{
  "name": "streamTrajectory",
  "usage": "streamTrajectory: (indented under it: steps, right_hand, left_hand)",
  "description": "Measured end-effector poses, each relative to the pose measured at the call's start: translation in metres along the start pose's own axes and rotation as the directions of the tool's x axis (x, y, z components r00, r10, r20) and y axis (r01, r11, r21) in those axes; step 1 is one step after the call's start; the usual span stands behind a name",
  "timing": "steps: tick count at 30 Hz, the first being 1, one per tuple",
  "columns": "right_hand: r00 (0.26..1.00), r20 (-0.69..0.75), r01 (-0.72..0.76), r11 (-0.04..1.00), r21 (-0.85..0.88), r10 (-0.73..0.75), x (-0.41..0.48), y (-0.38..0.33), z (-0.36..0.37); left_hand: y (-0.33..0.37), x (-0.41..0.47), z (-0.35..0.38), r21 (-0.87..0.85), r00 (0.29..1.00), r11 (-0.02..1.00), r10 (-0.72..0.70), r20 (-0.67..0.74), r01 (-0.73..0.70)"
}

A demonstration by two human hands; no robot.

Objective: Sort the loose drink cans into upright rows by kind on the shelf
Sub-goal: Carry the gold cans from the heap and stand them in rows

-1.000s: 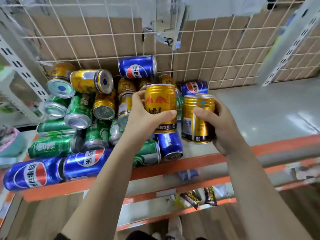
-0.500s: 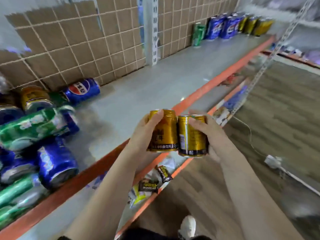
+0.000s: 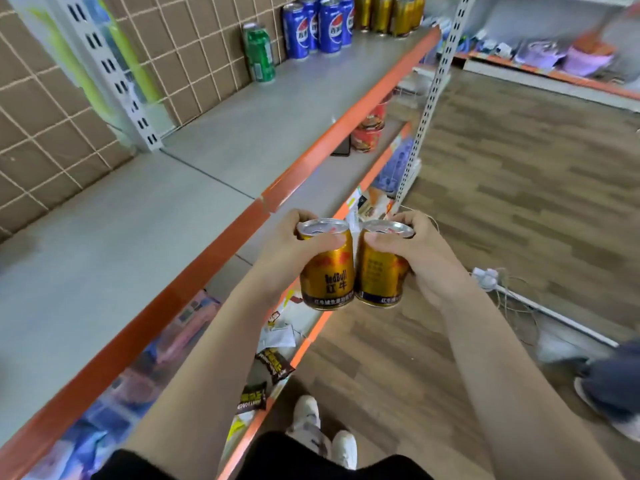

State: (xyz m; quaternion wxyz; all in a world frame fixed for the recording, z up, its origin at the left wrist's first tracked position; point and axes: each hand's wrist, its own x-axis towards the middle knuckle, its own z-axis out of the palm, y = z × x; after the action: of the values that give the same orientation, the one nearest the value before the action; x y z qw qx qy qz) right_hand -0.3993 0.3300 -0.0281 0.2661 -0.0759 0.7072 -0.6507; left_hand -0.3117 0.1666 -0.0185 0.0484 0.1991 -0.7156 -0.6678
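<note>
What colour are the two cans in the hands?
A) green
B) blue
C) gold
C: the left can in the left hand and the right can in the right hand are both gold.

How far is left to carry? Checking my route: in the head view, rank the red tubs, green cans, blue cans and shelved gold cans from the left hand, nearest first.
1. Red tubs, lower shelf, ahead of the left hand.
2. Green cans, upper shelf, at the back.
3. Blue cans, just beyond the green.
4. Shelved gold cans, far end.
</note>
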Motion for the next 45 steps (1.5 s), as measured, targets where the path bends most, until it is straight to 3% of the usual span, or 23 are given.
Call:
streamTrajectory:
  steps: [7, 13, 21, 31, 37, 41, 45]
  right_hand:
    - [0.994, -0.102, 0.033, 0.991, -0.128, -0.046, 0.072, -0.026, -0.047]
    - [0.961, -0.273, 0.003, 0.991, -0.131, -0.039, 0.139, -0.051, -0.081]
    - [0.989, -0.140, -0.033, 0.998, 0.061, 0.041, 0.221, -0.074, -0.140]
    - [0.998, 0.055, -0.037, 0.998, 0.043, 0.035, 0.351, -0.116, -0.227]
    - [0.987, 0.158, 0.006, 0.997, -0.073, 0.005, 0.426, -0.143, -0.240]
    - [0.973, 0.230, -0.014, 1.000, -0.028, 0.020, 0.482, -0.161, -0.242]
    - [0.970, 0.237, 0.085, 0.984, -0.156, -0.046, 0.550, -0.181, -0.242]
  left_hand:
    - [0.020, 0.111, 0.038, 0.074, 0.993, 0.996, 0.037, 0.110, -0.045]
    - [0.037, 0.210, 0.066, 0.113, 0.972, 0.990, 0.057, 0.227, -0.084]
    - [0.055, 0.307, 0.108, 0.113, 0.963, 0.989, 0.065, 0.262, -0.098]
    - [0.087, 0.409, 0.171, 0.065, 0.999, 0.997, 0.038, -0.002, -0.038]
    - [0.112, 0.455, 0.180, -0.010, 0.979, 0.996, 0.081, -0.188, -0.085]
    - [0.126, 0.502, 0.172, 0.026, 0.957, 0.997, 0.080, -0.278, -0.076]
    - [0.137, 0.557, 0.163, 0.047, 0.936, 0.995, 0.095, -0.338, -0.084]
